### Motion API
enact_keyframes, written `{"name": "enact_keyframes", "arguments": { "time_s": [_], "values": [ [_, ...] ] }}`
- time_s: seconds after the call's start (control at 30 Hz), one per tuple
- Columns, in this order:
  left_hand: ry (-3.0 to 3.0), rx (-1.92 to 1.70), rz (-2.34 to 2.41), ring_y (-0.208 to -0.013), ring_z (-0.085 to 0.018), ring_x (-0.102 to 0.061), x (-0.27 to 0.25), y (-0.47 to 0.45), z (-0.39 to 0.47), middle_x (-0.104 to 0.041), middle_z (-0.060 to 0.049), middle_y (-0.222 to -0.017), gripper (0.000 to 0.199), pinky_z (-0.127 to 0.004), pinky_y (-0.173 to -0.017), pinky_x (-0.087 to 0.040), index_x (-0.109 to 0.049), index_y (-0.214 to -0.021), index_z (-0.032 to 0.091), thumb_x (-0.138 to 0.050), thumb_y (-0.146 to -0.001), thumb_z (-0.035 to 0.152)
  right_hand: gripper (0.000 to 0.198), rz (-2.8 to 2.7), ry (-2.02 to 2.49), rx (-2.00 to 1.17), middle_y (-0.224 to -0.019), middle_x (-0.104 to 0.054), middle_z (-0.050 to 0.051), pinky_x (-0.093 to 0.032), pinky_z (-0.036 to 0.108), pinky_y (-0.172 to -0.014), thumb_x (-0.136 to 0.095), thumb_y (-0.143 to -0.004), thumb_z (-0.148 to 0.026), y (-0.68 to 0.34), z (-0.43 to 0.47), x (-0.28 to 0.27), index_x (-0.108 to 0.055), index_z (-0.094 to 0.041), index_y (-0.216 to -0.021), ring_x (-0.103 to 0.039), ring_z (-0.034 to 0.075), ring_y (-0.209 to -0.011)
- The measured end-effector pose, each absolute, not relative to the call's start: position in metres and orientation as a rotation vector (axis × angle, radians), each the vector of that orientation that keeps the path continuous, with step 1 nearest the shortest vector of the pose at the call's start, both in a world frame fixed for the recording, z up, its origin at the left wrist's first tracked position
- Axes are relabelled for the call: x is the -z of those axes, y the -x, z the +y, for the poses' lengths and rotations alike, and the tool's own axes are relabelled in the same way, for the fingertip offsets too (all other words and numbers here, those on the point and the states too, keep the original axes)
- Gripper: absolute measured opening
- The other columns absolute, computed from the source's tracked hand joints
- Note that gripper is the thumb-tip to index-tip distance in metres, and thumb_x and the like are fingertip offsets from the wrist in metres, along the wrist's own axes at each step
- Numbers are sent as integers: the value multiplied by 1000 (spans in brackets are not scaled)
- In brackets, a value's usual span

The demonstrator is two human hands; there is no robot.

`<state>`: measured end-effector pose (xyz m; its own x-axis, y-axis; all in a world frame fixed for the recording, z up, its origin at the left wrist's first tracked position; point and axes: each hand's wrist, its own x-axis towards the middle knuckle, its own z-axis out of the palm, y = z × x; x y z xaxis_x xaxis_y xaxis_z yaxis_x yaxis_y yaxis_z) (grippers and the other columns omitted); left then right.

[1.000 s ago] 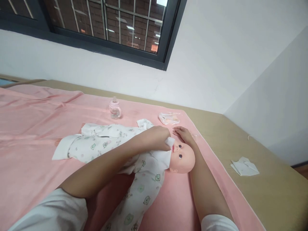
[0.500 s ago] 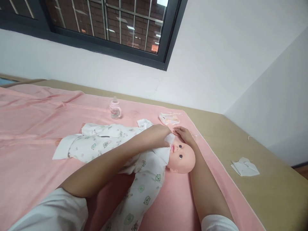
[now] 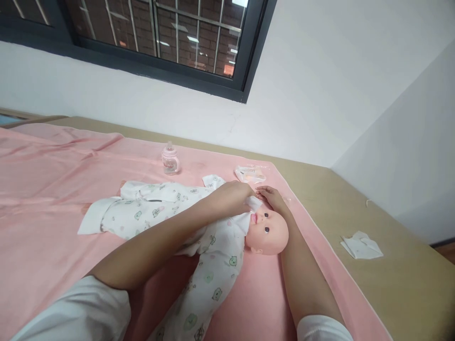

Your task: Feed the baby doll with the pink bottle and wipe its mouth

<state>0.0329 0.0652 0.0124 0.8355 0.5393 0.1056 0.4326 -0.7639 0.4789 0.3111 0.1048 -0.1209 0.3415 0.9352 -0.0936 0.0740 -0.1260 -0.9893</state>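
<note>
A baby doll (image 3: 270,234) lies on its back on a pink blanket (image 3: 231,293), its bald head toward the right. It wears a white romper (image 3: 156,208) printed with small green animals, one sleeve stretched toward me. My left hand (image 3: 236,196) reaches across the doll's chest and pinches a small white cloth (image 3: 254,203) beside its chin and cheek. On the far side of the head rests my right hand (image 3: 272,196), fingers extended and slightly bent, with the forearm alongside the crown. Both sets of fingertips are close together; part of the left fingers is hidden.
Behind the doll a pink baby bottle (image 3: 171,161) stands upright on the blanket. A clear plastic packet (image 3: 250,174) lies beyond my hands. To the right, a folded white cloth (image 3: 361,245) sits on the wooden surface (image 3: 394,279). A wall and barred window stand behind.
My left hand has shifted slightly, and the white cloth has moved a little right along the doll's cheek, baring more of the neck. My right hand stays nearly still.
</note>
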Motion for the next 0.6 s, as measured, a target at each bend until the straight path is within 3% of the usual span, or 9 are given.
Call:
{"name": "enact_keyframes", "arguments": {
  "time_s": [0.27,0.6],
  "values": [
    [-2552,-409,676,-60,-14,-36,-5,-37,71,-37,1,-60,31,-29,-56,-22,-28,-58,18,-52,-75,11,11,-941,1466,-1000,-83,-75,3,-57,19,-79,-62,-85,-11,-315,109,128,-69,-17,-91,-71,10,-77],
    [-2539,-440,671,-76,-16,-55,-8,-33,71,-61,-3,-80,13,-25,-64,-34,-52,-65,18,-53,-77,13,10,-995,1486,-960,-82,-75,3,-57,23,-81,-64,-83,-13,-314,106,125,-70,-18,-89,-69,12,-74]
  ]
}}
